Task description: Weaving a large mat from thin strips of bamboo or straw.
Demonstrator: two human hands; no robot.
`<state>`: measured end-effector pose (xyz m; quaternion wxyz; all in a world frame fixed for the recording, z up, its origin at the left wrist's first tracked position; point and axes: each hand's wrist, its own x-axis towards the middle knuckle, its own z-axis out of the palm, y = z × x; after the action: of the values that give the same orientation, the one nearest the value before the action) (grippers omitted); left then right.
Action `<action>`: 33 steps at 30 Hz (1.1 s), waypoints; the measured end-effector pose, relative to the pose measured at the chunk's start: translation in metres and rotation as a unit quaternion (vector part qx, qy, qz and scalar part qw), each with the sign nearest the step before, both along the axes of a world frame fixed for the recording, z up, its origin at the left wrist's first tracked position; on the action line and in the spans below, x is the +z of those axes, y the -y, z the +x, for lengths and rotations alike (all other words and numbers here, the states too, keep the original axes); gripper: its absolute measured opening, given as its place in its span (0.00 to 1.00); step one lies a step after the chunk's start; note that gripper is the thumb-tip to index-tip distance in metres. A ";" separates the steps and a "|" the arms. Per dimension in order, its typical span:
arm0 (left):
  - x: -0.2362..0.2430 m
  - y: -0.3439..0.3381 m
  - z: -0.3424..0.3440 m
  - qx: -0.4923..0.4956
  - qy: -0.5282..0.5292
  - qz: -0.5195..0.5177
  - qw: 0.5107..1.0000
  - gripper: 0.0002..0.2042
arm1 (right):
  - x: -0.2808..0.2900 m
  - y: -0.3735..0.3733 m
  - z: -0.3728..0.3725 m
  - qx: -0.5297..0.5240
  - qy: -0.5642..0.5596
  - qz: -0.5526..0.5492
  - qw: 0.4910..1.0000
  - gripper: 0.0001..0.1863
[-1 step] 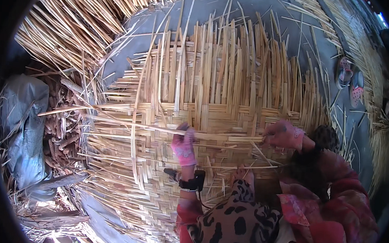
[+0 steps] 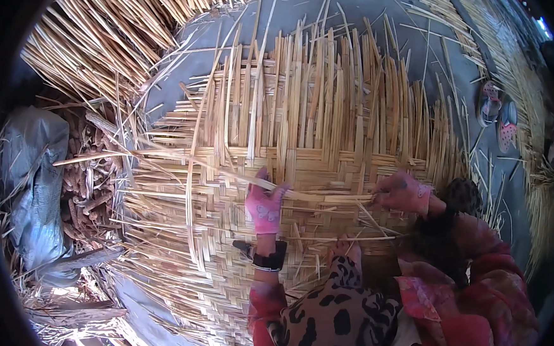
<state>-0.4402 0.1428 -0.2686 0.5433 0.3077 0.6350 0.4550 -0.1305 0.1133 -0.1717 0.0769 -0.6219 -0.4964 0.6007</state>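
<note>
My left hand (image 2: 263, 207), in a pink fingerless glove, grips a long pale cane strip (image 2: 317, 196) slanting over the woven mat (image 2: 225, 246). The strip rises toward the upper left from my fingers. My right hand (image 2: 399, 193), also pink-gloved, has its fingers closed on the strip's right end. Loose upright strips (image 2: 320, 93) fill the far part of the mat, above a tightly plaited band. My bare foot (image 2: 348, 250) rests on the weave below and between my hands, beside a patterned cloth (image 2: 335, 313) over my leg.
Bundles of split cane (image 2: 102, 23) lie at upper left. A grey sack (image 2: 32, 183) and a heap of dry corn cobs (image 2: 88, 193) are at the left. A pair of pink shoes (image 2: 508, 130) sits on the grey floor (image 2: 455, 57) at right, near more straw (image 2: 535, 208).
My left hand has shifted slightly up and right, and the left part of the held strip has swung a little upward. My right hand stays about the same.
</note>
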 end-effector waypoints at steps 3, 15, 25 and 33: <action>0.005 -0.036 0.003 -0.205 -0.341 0.168 0.902 0.31 | 0.017 -0.008 -0.008 -0.099 -0.019 0.070 0.992 0.08; -0.026 -0.064 0.027 -0.127 -0.281 0.176 0.935 0.09 | 0.030 -0.024 -0.007 -0.299 -0.080 0.108 0.945 0.09; 0.021 0.028 0.026 -0.384 -0.271 0.150 0.870 0.21 | 0.028 -0.007 -0.031 -0.183 -0.076 0.110 0.974 0.09; 0.077 0.014 0.080 -0.037 0.457 0.056 0.887 0.14 | 0.001 0.033 -0.033 0.083 0.025 0.242 0.966 0.10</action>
<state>-0.3603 0.1283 -0.1917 0.7718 0.1190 0.2777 0.5595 -0.1637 0.0805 -0.1710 0.1623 -0.5559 -0.6786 0.4518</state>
